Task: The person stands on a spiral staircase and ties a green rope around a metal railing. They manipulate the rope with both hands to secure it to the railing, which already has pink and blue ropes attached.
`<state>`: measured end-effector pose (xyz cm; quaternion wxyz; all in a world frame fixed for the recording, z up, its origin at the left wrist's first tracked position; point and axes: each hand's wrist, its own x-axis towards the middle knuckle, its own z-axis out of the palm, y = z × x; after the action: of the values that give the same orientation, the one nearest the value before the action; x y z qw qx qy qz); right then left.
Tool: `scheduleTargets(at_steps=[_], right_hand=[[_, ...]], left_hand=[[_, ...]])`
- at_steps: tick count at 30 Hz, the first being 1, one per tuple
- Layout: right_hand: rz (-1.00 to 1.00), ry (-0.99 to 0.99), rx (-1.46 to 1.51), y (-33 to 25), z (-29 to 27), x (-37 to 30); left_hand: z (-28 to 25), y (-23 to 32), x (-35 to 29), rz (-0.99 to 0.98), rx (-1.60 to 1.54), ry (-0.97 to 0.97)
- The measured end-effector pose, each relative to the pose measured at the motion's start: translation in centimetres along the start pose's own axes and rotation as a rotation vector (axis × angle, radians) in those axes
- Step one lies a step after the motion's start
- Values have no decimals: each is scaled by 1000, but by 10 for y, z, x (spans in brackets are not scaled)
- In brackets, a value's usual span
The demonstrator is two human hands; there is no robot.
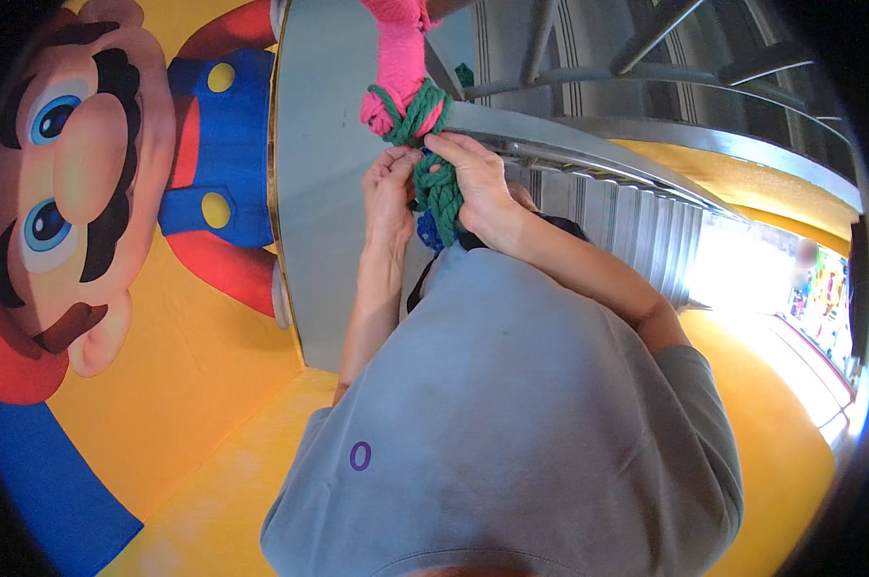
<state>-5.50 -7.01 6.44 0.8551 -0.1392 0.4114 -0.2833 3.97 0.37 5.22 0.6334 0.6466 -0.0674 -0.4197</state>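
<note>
A pink wrapped strand [401, 58] hangs from the top of the view. Thick green rope [439, 197] is looped around its lower end and continues below as a knotted, braided-looking length. My left hand [389, 192] is closed at the left side of this rope, its fingertips pinching close under the pink knot. From the right, my right hand [475, 178] grips the same green rope, thumb and fingers bent around its upper part. A bit of blue cord [428, 231] shows beside the green rope, below my fingers. What exactly lies between the fingertips is partly hidden.
A grey-blue panel [324, 240] stands behind my left hand, beside a wall painting of a cartoon figure [88, 154]. Metal railings [588, 77] run along the upper right, before corrugated sheeting [636, 207]. The floor [761, 404] is yellow, with a bright opening at right.
</note>
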Motion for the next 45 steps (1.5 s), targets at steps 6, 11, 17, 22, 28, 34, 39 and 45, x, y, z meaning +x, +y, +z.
scheduleTargets(at_steps=[6,11,17,22,28,34,39,45], right_hand=[[7,-39,38,4,-10,10],[-12,-35,-7,3,-10,7],[-168,-39,-81,7,-3,1],[-254,-22,-128,10,-1,3],[-342,-14,-202,17,-7,12],[-366,-43,-206,16,-9,10],[-436,-107,-268,13,-21,11],[-82,-568,-1045,-43,-46,-20]], left_hand=[[3,3,-1,214,216,-1],[5,5,-2,323,393,4],[7,-4,-7,477,656,133],[15,-2,-15,543,737,172],[20,6,-18,650,783,197],[17,6,-12,824,966,256],[20,-1,-7,866,1013,332],[-6,22,-7,258,608,-55]])
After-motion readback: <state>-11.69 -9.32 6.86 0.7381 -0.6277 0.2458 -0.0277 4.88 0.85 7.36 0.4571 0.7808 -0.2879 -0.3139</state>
